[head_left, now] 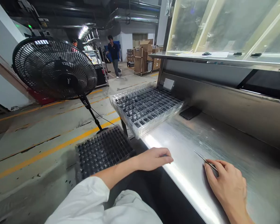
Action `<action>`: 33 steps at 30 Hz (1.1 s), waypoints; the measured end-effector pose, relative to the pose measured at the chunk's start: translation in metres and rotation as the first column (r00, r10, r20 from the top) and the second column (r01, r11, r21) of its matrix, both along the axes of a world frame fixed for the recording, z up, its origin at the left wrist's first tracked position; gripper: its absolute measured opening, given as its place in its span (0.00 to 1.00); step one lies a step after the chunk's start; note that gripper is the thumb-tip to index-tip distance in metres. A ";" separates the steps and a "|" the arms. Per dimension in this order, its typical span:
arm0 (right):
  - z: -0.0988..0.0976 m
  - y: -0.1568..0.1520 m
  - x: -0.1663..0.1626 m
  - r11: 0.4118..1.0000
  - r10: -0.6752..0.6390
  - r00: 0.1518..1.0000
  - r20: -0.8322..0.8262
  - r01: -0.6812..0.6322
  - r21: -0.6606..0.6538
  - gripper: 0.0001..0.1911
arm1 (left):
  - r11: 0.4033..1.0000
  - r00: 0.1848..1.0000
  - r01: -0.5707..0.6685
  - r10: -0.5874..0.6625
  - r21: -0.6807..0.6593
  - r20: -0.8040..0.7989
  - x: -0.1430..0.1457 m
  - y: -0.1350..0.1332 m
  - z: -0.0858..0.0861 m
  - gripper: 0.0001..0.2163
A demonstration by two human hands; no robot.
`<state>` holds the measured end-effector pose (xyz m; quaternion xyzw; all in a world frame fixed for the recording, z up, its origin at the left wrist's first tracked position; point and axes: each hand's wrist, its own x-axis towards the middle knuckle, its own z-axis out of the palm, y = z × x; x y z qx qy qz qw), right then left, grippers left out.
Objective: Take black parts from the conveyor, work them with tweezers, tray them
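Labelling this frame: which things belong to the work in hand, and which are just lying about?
Likely in use: tweezers in right hand; left hand resting on bench edge; stack of clear parts trays; black tray beside it.
Lying about: floor fan; flat black device; white card.

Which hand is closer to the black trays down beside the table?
Left. The left hand rests on the table edge, just right of the black trays below. The right hand lies farther right on the table, holding tweezers.
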<state>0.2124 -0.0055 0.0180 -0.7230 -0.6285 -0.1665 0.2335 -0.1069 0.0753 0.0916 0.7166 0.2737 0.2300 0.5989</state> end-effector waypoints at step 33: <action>-0.005 0.002 0.004 0.999 0.022 0.997 0.078 -0.025 0.038 0.22 | 0.508 0.504 -0.224 0.791 0.832 -0.347 -0.148 0.383 0.108 0.17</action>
